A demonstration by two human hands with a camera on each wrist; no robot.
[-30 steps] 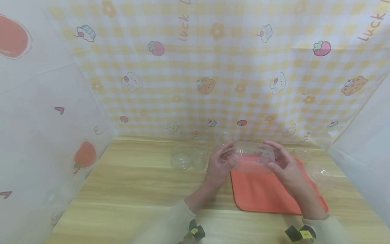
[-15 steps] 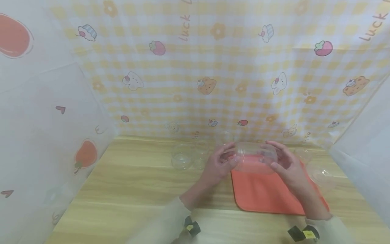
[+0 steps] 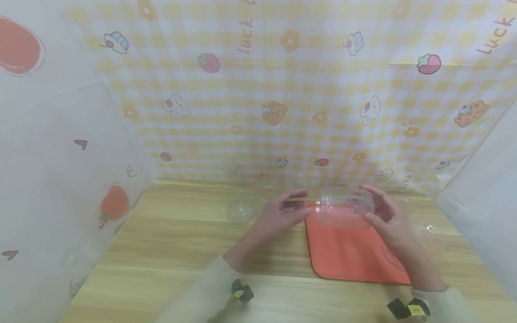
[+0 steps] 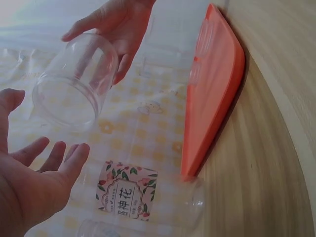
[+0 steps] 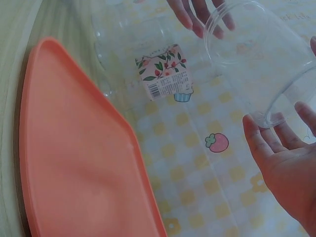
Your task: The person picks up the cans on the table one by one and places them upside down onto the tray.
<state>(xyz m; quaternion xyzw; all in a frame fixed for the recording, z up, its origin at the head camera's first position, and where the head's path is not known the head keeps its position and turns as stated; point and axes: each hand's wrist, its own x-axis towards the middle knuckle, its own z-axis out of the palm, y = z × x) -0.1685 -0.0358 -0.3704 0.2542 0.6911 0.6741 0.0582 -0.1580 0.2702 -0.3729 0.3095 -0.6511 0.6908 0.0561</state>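
Observation:
A clear plastic jar [image 3: 345, 208] lies sideways in the air above the orange tray [image 3: 343, 258]. My right hand [image 3: 389, 222] grips it round the base end, fingers above and thumb nearer me. The jar's open mouth points at my left hand [image 3: 276, 217], which is apart from it with fingers spread and holding nothing. In the left wrist view, a gap shows between the left fingertips [image 4: 74, 153] and the jar's rim [image 4: 64, 103]. In the right wrist view, the right fingers [image 5: 261, 138] wrap the base.
A clear jar with a pink floral label [image 5: 163, 74] stands behind the left hand. Another clear jar [image 3: 241, 208] stands left of it. Clear round pieces lie at the tray's right, one of them a lid-like disc [image 3: 427, 231]. A checked cloth [image 3: 258, 112] hangs at the back.
My left hand has drawn away to the left from the jar's mouth end, its fingers opening. My right hand has shifted slightly to the right with the jar.

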